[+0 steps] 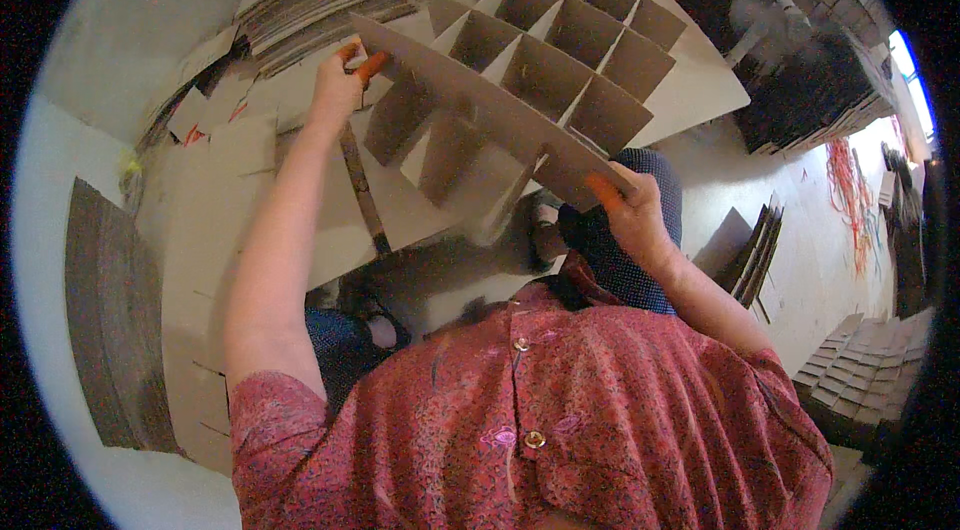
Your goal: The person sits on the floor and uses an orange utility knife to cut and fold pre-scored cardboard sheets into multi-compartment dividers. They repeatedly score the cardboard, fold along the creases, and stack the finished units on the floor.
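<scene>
A long cardboard divider strip (455,80) slants across the near side of a cardboard partition grid (545,75). My left hand (345,82) pinches the strip's far left end, with orange coverings on the fingers. At its near right end, my right hand (638,218) grips the same strip, an orange-covered finger lying on its face. Square cells of crossed panels stand upright beyond the strip. Below it, more panels (450,155) hang toward me, partly blurred. Whether the strip's slots are engaged with every cross panel, I cannot tell.
Stacked cardboard sheets (325,0) stand behind my left hand. A dark narrow bar (362,188) lies on the pale board (700,95) under the grid. Another cardboard stack (112,330) is far left. Red straps (850,205) and folded dividers (868,370) are at right.
</scene>
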